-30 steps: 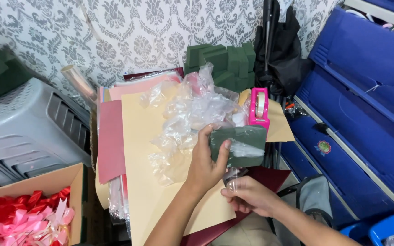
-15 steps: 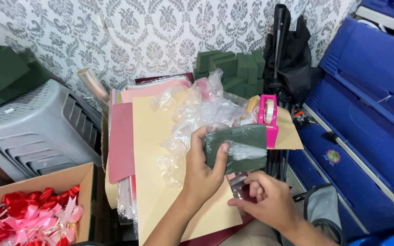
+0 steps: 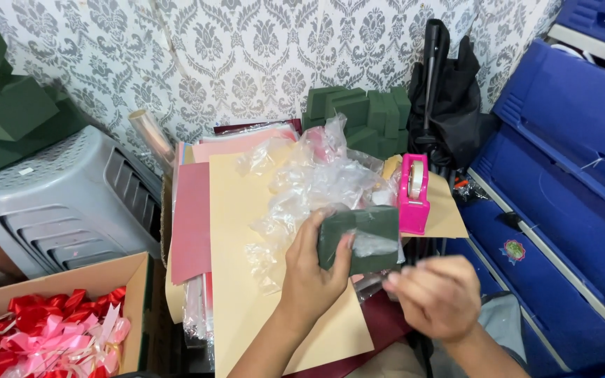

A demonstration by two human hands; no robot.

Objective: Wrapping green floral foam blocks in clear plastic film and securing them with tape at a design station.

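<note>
Foam block held above the paper stack; right hand off the block and blurred.

Head view: the left hand (image 3: 309, 276) has its grip clenched on a dark green foam block (image 3: 360, 238), partly covered in clear film (image 3: 316, 185), above the tan paper (image 3: 236, 210) on the desk. The right hand (image 3: 437, 297) sits just beside and below the block, fingers curled; motion blur hides whether it pinches anything, so its grip cannot be told. Against the earlier frames, the block has stayed in the left hand at much the same spot, near the pink tape dispenser (image 3: 413, 194), while the right hand has come up from under the block. Judgement: wrapping work on the block is in hand. The box of ribbons (image 3: 50, 329) lies well apart at lower left.
</note>
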